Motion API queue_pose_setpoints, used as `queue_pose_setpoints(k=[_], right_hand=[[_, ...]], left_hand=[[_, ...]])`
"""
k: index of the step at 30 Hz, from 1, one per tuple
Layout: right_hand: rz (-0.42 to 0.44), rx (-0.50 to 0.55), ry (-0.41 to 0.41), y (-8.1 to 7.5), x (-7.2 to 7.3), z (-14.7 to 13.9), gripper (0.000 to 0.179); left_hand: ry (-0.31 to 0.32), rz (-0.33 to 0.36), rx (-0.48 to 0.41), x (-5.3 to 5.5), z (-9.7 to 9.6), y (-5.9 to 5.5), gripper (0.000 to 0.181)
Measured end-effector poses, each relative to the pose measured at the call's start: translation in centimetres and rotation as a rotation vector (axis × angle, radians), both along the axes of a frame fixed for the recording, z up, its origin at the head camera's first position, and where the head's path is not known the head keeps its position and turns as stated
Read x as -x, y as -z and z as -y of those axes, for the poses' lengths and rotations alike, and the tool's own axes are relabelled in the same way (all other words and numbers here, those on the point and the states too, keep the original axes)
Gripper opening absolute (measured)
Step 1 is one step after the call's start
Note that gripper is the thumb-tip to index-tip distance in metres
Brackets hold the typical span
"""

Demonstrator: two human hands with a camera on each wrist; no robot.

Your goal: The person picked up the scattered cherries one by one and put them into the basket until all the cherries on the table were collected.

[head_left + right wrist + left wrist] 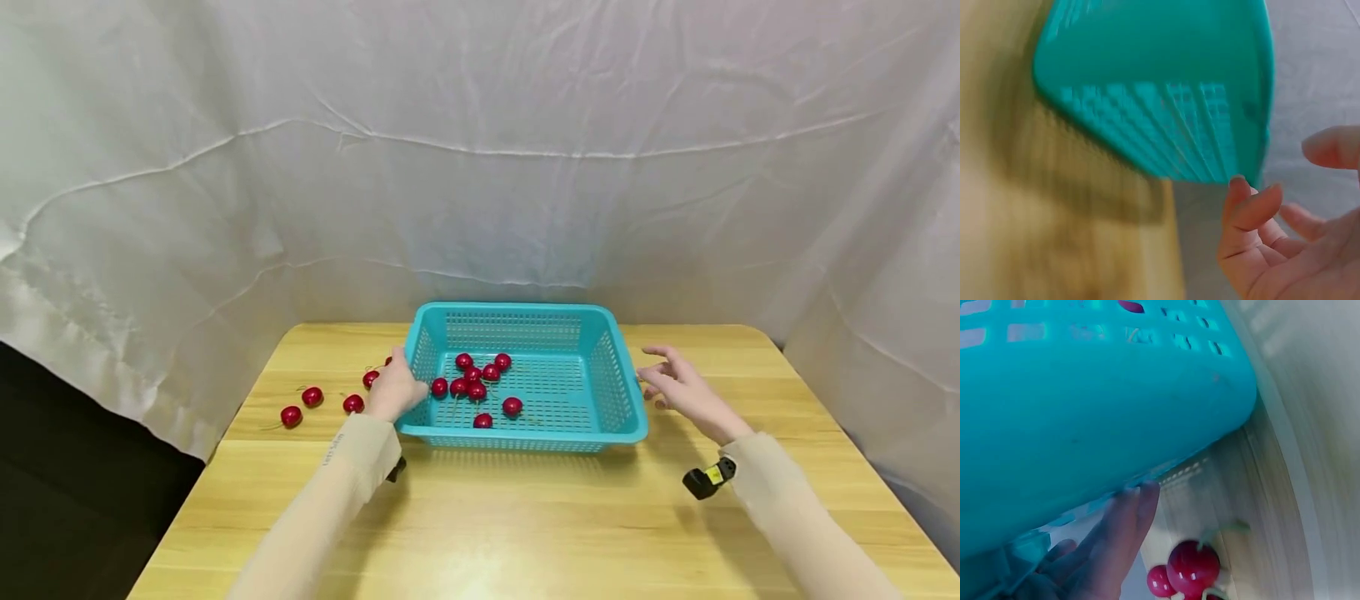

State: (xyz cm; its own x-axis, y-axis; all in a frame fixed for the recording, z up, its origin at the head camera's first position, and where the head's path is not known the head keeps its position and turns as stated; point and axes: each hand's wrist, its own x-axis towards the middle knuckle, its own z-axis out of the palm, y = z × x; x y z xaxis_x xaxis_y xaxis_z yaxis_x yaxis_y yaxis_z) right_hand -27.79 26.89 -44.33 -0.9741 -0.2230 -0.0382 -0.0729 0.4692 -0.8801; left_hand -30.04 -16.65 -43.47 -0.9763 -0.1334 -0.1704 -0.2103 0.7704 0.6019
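A turquoise plastic basket (525, 437) with slotted walls stands at the far middle of the wooden table, with several red cherries (512, 407) on its floor, mostly toward the left. My left hand (395, 390) grips the basket's left side, its thumb over the rim; in the left wrist view its fingers (1129, 528) lie against the outside. At the opposite end is my right hand (686, 392), its fingers loosely bent and thumb held apart. In the right wrist view, its fingertips (1260, 206) are at the basket's edge; whether they touch is unclear.
More stemmed cherries (312, 397) lie loose on the table (510, 517) left of the basket, some right beside my left hand. A pale cloth curtain (510, 208) hangs behind the far table edge and along the sides.
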Motion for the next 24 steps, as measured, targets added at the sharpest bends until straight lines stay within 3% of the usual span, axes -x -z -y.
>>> queue_pose_setpoints(k=[4, 10, 14, 20, 24], right_hand=[[0.074, 0.037, 0.036, 0.5, 0.2, 1.3, 0.075], [0.019, -0.021, 0.089, 1.4, 0.0, 3.1, 0.077], [-0.020, -0.117, 0.123, 1.9, -0.3, 3.9, 0.079], [-0.035, -0.195, 0.144, 1.7, -0.3, 4.4, 0.073], [-0.033, -0.217, 0.138, 1.7, -0.1, 5.3, 0.071]], left_hand=[[0.025, -0.012, -0.015, 0.2, -0.1, 0.2, 0.072], [0.074, -0.001, -0.101, 0.1, 0.0, 0.6, 0.064], [0.093, 0.007, -0.215, 0.0, 0.5, 0.6, 0.058], [0.175, 0.052, -0.402, 0.2, 1.6, 0.3, 0.060], [0.172, 0.047, -0.418, 0.5, 3.3, 0.1, 0.060]])
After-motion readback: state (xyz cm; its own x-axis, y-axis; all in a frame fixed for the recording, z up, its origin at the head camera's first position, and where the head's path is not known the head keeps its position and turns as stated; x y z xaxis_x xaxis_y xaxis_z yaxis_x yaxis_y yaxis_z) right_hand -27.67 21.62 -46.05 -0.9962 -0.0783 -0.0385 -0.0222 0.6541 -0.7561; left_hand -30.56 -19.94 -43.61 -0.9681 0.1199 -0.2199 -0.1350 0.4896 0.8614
